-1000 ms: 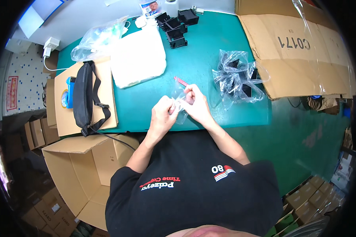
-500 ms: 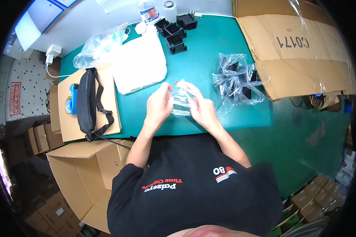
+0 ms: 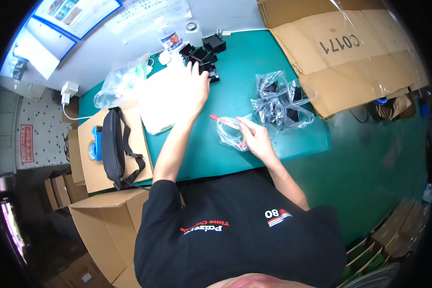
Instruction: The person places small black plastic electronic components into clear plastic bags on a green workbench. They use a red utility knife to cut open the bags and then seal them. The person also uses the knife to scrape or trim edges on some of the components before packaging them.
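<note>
In the head view, the left hand [image 3: 200, 89] has left the clear plastic bag [image 3: 229, 139], which both hands held half a second ago, and has reached up to the black plastic parts [image 3: 203, 55] at the far side of the green table [image 3: 240, 62]. Its fingers are extended and spread over the nearest of these parts; whether the fingertips touch one, I cannot tell.

The right hand [image 3: 257, 139] pinches the right side of the clear bag between thumb and fingers. The bag hangs to the left of that hand, looking flat and loose, with a slim red item [image 3: 214, 116] at its upper left corner. Black parts in clear plastic [image 3: 275, 104] lie just beyond the right hand, and a white bundle [image 3: 164, 103] lies beside the left wrist.
</note>
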### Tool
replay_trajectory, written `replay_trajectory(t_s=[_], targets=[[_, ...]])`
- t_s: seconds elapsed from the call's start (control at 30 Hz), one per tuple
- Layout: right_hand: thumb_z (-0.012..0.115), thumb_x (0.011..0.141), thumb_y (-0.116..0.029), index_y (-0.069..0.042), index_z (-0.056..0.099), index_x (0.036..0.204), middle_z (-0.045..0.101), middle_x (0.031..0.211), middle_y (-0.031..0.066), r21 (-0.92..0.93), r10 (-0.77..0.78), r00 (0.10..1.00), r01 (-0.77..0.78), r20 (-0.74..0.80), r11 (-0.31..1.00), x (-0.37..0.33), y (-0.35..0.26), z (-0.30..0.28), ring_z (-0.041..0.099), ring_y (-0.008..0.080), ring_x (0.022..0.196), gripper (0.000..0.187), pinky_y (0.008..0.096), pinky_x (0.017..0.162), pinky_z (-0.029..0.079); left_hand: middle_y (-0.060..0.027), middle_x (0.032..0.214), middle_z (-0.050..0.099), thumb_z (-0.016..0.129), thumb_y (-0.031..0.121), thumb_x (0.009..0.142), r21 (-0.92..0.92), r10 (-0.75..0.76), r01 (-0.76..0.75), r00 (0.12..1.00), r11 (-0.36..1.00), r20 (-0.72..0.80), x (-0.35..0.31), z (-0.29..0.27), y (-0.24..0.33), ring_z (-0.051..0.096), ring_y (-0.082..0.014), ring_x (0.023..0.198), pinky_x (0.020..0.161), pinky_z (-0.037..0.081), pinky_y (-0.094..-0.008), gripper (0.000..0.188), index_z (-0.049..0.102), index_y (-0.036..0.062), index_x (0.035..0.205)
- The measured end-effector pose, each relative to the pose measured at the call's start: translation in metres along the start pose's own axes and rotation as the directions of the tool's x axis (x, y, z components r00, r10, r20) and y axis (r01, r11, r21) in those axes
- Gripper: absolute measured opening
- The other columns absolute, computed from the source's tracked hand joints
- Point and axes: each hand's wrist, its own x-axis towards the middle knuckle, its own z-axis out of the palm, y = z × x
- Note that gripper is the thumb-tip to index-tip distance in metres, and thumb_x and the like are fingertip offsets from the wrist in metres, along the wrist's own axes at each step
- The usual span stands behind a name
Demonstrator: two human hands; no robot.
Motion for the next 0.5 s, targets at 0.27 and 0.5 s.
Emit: replay_trajectory(t_s=[0.27, 0.5], targets=[[0.055, 0.103, -0.016, 0.001, 0.061, 0.138, 0.065, 0.071, 0.0025, 0.078, 0.038, 0.999, -0.038, 0.009, 0.996, 0.008, 0.011, 0.003, 0.06, 0.0062, 0.063, 0.04, 0.0272, 0.058, 0.049, -0.0159, 0.129, 0.051, 0.081, -0.007, 0.072, -0.852, -0.164, 0.035, 0.985, 0.522, -0.06, -0.081, -0.079, 0.041, 0.057, -0.0289, 0.121, 0.102, 0.054, -0.0404, 0.075, 0.046, -0.0069, 0.138], [0.052, 0.107, -0.022, -0.006, 0.062, 0.14, 0.075, 0.098, 0.0039, 0.328, -0.125, 0.987, 0.086, 0.099, 0.941, 0.016, 0.013, 0.019, 0.066, 0.0109, 0.084, 0.038, 0.0303, 0.077, 0.055, -0.0197, 0.137, 0.045, 0.081, -0.001, 0.064, -0.813, 0.073, -0.067, 0.997, 0.579, -0.03, -0.135, -0.107, 0.038, 0.046, -0.0419, 0.138, 0.113, 0.043, -0.0545, 0.06, 0.064, 0.0029, 0.121]])
